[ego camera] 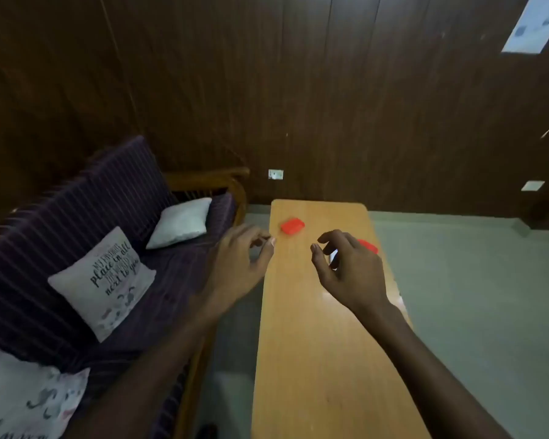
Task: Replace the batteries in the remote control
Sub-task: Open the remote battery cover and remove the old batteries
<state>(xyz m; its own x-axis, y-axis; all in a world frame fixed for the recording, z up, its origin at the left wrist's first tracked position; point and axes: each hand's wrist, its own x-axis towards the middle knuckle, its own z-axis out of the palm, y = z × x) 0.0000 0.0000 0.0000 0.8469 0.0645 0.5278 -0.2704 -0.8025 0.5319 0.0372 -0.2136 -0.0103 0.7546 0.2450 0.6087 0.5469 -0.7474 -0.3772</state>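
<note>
the left hand (241, 258) hovers at the left edge of the long light wooden table (317, 343), fingers loosely curled and holding nothing. the right hand (349, 267), in the middle of the frame, curls over a small white thing; i cannot tell if it grips it.

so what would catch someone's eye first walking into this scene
Probably the two bright red objects on the light wooden table: one red piece lies near the far left corner, another red piece peeks out behind the right hand. Both hands hang over the table's far half with fingers loosely curled, the left hand at its left edge. Next, the lettered cushion on the dark striped sofa at left.
</note>
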